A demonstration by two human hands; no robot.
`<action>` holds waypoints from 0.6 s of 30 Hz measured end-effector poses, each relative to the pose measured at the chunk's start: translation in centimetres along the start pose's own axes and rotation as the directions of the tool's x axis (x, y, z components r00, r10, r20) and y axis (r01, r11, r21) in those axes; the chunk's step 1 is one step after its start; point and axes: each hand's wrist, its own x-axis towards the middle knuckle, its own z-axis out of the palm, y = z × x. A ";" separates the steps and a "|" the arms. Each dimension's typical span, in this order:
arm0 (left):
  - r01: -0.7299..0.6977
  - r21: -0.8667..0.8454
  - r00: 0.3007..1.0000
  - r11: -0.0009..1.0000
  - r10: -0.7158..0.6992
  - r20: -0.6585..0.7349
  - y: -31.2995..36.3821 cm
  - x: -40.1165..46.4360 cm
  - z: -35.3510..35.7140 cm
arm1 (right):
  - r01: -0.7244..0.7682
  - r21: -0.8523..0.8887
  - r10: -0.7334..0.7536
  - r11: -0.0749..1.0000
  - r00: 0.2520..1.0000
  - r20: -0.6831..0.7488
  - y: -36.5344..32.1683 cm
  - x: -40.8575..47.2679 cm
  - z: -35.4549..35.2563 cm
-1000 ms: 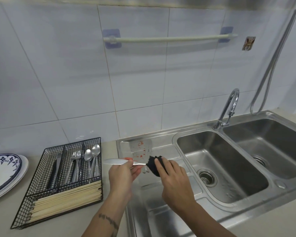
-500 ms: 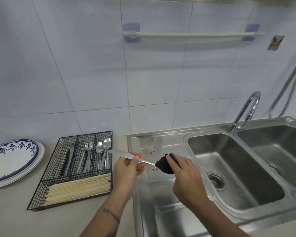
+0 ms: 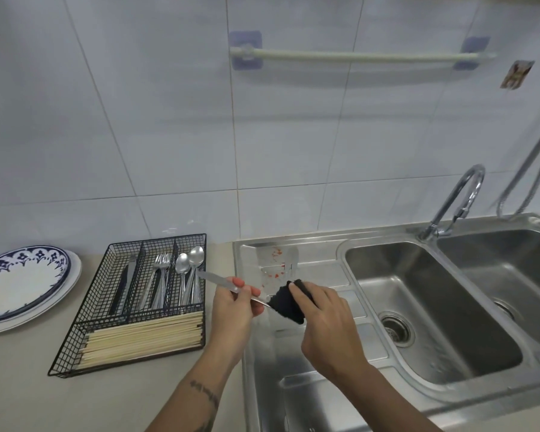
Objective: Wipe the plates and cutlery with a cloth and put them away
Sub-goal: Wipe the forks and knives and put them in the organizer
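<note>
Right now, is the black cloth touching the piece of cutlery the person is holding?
Touching. The head view shows the black cloth, gripped by the right hand, wrapped over one end of the cutlery piece that the left hand holds.

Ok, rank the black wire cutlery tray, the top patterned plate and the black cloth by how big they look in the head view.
1. Wire cutlery tray, largest.
2. Patterned plate, cut off by the left edge, so its full size is unsure.
3. Black cloth, smallest, bunched in the right hand and partly hidden.
</note>
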 end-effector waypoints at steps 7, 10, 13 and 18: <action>0.068 -0.021 0.996 0.997 -0.066 0.054 -0.4 0.1 0.1 | 0.002 0.001 -0.002 1.000 0.999 0.041 -0.4 -1.2 1.1; 0.038 -0.033 0.999 0.999 -0.038 0.003 -0.5 -0.2 0.0 | -0.002 0.004 0.002 1.000 0.999 0.046 -0.6 -1.0 0.8; 0.046 -0.088 0.998 0.995 -0.050 -0.046 0.0 -0.4 0.0 | 0.070 -0.004 -0.070 0.998 0.997 0.044 -1.3 -0.8 0.8; 0.162 -0.200 0.979 0.966 -0.183 -0.091 -0.1 -0.3 -0.8 | 0.026 -0.021 -0.024 0.999 0.995 0.096 -0.4 -0.9 1.5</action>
